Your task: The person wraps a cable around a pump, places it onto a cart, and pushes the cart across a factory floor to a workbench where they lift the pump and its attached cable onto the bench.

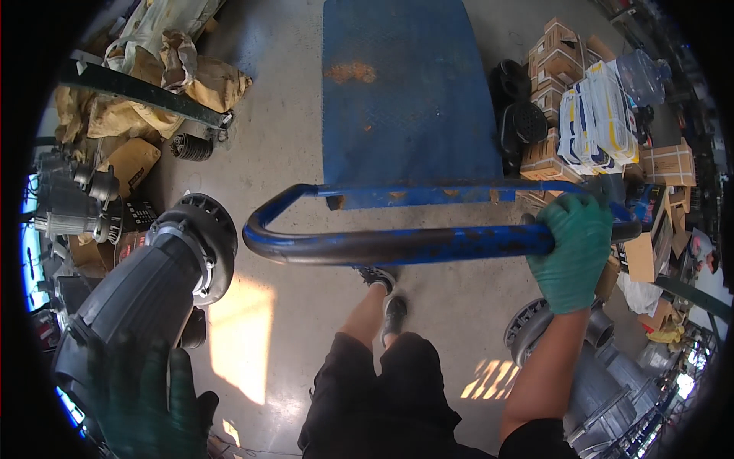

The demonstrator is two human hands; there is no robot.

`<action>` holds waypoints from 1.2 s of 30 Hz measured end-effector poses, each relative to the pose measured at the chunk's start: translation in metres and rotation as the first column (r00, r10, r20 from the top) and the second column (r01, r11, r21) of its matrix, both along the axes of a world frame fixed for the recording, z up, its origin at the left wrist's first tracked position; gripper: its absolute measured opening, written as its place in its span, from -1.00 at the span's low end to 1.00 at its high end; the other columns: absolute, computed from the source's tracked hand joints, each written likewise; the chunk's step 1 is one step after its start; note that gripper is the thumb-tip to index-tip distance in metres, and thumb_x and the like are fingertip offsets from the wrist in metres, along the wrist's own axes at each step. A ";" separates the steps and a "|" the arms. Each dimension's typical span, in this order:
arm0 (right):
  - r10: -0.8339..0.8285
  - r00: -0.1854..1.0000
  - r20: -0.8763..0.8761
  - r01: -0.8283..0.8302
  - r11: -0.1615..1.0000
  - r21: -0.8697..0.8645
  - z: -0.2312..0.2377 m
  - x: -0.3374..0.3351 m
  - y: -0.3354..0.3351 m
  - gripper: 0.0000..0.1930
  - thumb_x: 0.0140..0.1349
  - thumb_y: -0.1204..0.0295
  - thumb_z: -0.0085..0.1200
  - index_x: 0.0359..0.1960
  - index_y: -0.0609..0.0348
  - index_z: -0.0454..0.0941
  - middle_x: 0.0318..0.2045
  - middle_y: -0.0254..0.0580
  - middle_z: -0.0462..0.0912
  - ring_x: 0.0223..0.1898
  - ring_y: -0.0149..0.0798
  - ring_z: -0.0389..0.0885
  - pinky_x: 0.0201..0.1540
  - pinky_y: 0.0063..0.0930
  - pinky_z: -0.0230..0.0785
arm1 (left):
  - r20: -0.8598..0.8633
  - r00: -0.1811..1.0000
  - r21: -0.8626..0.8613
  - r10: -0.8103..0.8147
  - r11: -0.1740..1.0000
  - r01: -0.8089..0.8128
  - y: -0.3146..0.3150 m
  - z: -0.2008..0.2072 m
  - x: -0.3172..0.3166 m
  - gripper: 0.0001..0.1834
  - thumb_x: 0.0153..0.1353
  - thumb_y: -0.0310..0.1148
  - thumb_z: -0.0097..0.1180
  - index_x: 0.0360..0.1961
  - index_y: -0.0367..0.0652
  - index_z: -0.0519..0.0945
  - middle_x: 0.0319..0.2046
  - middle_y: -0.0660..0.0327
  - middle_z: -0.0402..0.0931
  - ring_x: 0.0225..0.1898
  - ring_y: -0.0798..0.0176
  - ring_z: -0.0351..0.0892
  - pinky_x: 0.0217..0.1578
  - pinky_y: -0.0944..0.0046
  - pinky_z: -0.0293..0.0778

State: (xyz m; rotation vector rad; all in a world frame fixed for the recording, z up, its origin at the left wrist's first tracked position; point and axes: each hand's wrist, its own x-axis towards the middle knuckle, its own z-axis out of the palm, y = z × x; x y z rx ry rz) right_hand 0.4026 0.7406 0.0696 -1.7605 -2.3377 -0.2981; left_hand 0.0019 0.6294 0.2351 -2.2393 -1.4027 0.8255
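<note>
My right hand (572, 249), in a green glove, is wrapped round the right end of a worn blue tubular handle (459, 243) with dark scuffed patches. Beyond the handle stretches a blue platform cart (409, 115), its flat deck marked by a rusty spot. My left hand (145, 402), gloved in green with dark fingertips, has its fingers spread at the lower left. It overlaps the lower end of a grey ribbed motor pump (145, 287); I cannot tell whether it touches the casing. The pump has a dark round base at its upper end.
Stacked cardboard boxes (550, 76) and white packages (596, 115) stand right of the cart, beside black round parts (524, 122). More grey pumps (604, 390) are at the lower right. Brown paper sacks (218, 80) and a dark green beam (145, 93) lie at the upper left.
</note>
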 end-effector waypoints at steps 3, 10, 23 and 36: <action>-0.013 0.999 -0.038 0.016 0.998 0.053 -0.009 -0.002 0.007 -0.74 0.02 0.29 0.48 -0.53 -0.02 0.56 -0.40 -0.27 0.59 -0.19 -0.04 0.60 0.36 0.09 0.32 | 0.036 0.999 0.051 0.008 0.999 -0.010 0.013 0.001 0.000 -0.47 0.49 -0.06 0.06 0.29 -0.22 0.56 0.16 0.04 0.65 0.15 0.05 0.65 0.17 0.03 0.55; -0.096 0.994 -0.055 0.095 0.995 -0.013 -0.007 0.007 0.003 -0.65 -0.01 0.20 0.50 -0.61 -0.03 0.49 -0.55 -0.26 0.47 -0.32 -0.04 0.57 0.20 0.09 0.44 | 0.150 0.969 -0.075 0.197 0.979 -0.187 0.038 0.014 0.011 -0.55 0.43 -0.05 0.22 0.24 0.01 0.69 0.15 0.20 0.70 0.10 0.02 0.66 0.24 -0.11 0.48; -0.155 0.982 -0.106 0.129 0.967 -0.220 0.008 0.006 0.036 -0.61 0.13 0.11 0.45 -0.63 -0.09 0.47 -0.59 -0.42 0.45 -0.37 -0.21 0.49 0.15 0.02 0.36 | 0.199 0.946 0.149 0.257 0.946 -0.289 0.060 0.010 0.032 -0.64 0.36 -0.26 0.34 0.17 0.04 0.74 0.02 0.19 0.76 -0.11 0.01 0.76 -0.05 0.01 0.68; -0.183 0.950 -0.254 0.140 0.974 -0.178 0.008 -0.015 0.102 -0.89 -0.04 0.33 0.25 -0.51 -0.17 0.53 -0.42 -0.38 0.54 -0.33 -0.14 0.51 -0.15 -0.10 0.24 | 0.091 0.990 0.144 0.107 0.982 -0.119 0.012 -0.016 -0.041 -0.69 0.41 -0.33 0.18 0.12 -0.07 0.72 -0.07 0.15 0.74 -0.14 0.12 0.74 -0.03 0.06 0.69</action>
